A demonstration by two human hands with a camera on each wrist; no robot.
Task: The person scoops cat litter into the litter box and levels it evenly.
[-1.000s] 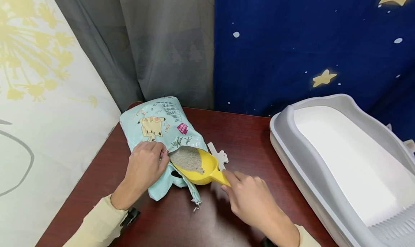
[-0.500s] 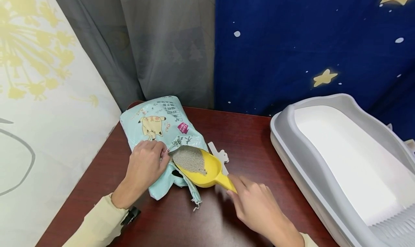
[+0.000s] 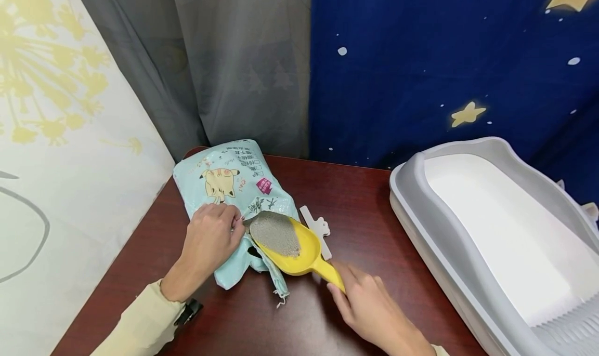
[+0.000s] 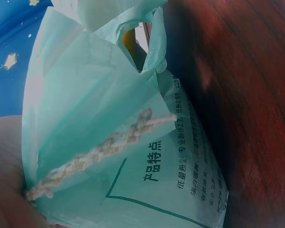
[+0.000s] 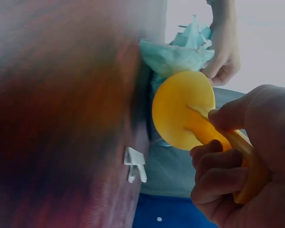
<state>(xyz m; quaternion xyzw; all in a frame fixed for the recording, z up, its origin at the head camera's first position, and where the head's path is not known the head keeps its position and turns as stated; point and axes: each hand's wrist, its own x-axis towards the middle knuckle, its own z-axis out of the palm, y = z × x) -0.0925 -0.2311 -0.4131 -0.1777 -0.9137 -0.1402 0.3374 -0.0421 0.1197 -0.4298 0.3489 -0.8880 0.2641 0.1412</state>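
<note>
A light-blue plastic bag (image 3: 224, 176) printed with a cartoon animal lies on the table, its torn mouth towards me. My left hand (image 3: 208, 239) pinches the edge of that mouth. In the left wrist view, the bag's pale underside (image 4: 95, 95) and a twisted cord fill the middle. A yellow scoop (image 3: 306, 249) holds a heap of grey granular litter (image 3: 276, 234); its front end is at the bag's mouth. My right hand (image 3: 374, 306) grips the scoop by its handle, fingers curled round it in the right wrist view.
A grey and white litter box (image 3: 449, 226) stands on the right of the dark red wooden table (image 3: 355, 189). Beside the scoop lies a white clip (image 3: 319, 226). Grey and blue curtains (image 3: 374, 86) hang behind, and a patterned white wall (image 3: 70, 189) borders the left.
My right hand has drawn the scoop a little back from the bag, down and to the right. More of the grey litter in it shows. The left hand stays in place.
</note>
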